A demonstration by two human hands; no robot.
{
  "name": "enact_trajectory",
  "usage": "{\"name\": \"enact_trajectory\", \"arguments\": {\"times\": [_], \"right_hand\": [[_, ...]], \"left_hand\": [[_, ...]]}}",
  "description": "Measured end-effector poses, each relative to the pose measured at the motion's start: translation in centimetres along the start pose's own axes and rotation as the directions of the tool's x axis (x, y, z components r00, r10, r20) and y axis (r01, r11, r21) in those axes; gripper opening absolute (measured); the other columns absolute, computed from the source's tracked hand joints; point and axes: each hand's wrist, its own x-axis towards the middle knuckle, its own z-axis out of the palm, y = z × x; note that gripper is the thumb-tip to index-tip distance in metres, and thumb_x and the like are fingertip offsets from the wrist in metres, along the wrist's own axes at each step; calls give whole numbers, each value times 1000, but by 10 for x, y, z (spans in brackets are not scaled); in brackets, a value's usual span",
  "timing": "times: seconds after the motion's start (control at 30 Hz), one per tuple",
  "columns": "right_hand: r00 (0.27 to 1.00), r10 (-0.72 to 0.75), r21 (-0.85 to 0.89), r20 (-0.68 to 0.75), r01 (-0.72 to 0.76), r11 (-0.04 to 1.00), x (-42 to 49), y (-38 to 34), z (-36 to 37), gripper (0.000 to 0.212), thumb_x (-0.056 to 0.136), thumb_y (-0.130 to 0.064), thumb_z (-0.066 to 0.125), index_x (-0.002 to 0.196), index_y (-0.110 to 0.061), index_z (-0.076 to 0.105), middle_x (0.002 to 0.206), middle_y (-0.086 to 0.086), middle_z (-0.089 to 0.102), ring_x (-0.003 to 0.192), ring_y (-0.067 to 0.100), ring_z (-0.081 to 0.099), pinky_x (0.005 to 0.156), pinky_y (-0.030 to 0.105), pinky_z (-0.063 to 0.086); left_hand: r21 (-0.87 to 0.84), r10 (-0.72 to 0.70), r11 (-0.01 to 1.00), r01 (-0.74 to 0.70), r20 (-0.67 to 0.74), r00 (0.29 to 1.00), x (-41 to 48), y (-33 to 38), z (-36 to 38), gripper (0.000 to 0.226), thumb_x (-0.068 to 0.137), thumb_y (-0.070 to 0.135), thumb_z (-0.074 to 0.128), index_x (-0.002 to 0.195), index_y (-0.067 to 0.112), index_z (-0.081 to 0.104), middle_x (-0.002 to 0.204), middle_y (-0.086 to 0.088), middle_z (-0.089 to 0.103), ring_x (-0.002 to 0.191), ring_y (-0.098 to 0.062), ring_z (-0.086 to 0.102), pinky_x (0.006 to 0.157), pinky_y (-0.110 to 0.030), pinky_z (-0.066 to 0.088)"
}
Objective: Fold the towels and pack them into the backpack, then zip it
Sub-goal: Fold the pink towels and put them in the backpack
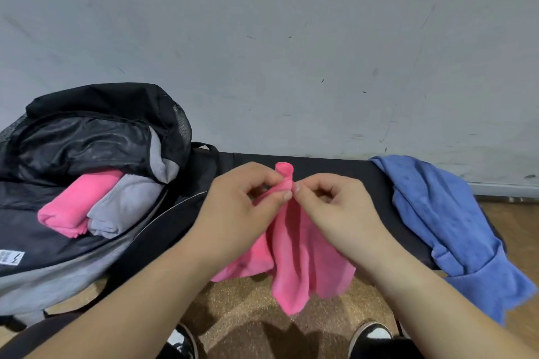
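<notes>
Black worktop (350, 166), grey wall (291, 52) behind. I log: left hand (233, 213) and right hand (335, 210), fingers (300, 188) pinching the bunched top of a pink towel (294, 256) hanging over the near edge. Left end: open backpack (87, 140) holding folded pink towel (75, 207) and grey towel (125, 207). Right end: blue towel (443, 213), draped.

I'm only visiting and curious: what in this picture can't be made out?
Head view:
- Backpack interior: its drooping black flap hides anything deeper than the folded pink towel and grey towel.
- Backpack's left side: cut off by frame edge.
- White label: print too small to read.
- Held pink towel's top edge: partly covered by left hand and right hand.
</notes>
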Motion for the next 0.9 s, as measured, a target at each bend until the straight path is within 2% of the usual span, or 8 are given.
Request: {"name": "enact_trajectory", "arguments": {"times": [0.13,0.2,0.33,0.4,0.47,0.63,0.77,0.9], "right_hand": [[995,-23,60,94,17,998,4,1,-9,19,98,-13,67,83,-18,78,85,3,76,86,27,70,83,43,55],[987,-37,44,157,30,999,7,4,-15,20,97,-15,69,83,-24,80,89,3,73,88,26,68,84,43,54],[982,-75,-12,175,78,997,10,6,-19,14,93,-21,76,87,-31,84,88,4,70,84,29,65,79,39,53],[992,-21,42,128,16,999,13,8,-20,10,89,-28,81,80,-24,82,77,-2,73,70,22,65,68,36,53],[988,67,37,139,-73,997,19,18,-26,27,84,-40,85,75,-16,77,67,-2,65,61,13,55,60,30,46],[909,195,-74,368,-180,981,24,43,-49,53,82,-61,74,73,-9,66,70,7,52,68,18,45,68,35,34],[901,242,-54,361,-238,970,31,58,-61,44,91,-42,72,74,-4,59,71,2,51,72,17,43,73,36,32],[960,192,-81,206,-179,981,32,66,-59,30,98,-24,69,76,-7,59,70,3,56,71,13,49,71,34,39]], "left_hand": [[-111,-29,993,39,95,995,4,2,6,19,84,7,82,93,23,76,111,10,73,101,-16,73,89,-40,61],[-84,-19,996,29,112,993,8,0,4,20,81,9,83,87,26,75,115,12,72,103,-14,72,85,-32,59],[58,13,998,-19,107,994,11,2,5,20,83,8,82,84,25,71,88,13,73,82,-6,68,72,-16,48],[187,28,982,-38,54,998,13,1,4,21,83,17,82,96,31,72,85,16,71,86,-4,65,76,-21,50],[330,64,943,-52,-26,998,19,-4,-1,30,84,22,83,111,33,74,87,21,68,94,-7,60,86,-30,51],[340,63,940,8,-197,978,31,-15,-21,10,92,17,75,97,24,79,91,13,75,90,-9,65,87,-34,53],[384,36,918,97,-323,946,37,-23,-36,13,96,18,71,106,20,80,100,4,76,97,-18,68,90,-34,52],[437,-12,893,107,-214,977,37,-27,-40,16,99,22,67,106,17,80,100,-1,76,98,-24,69,90,-39,53]]}}
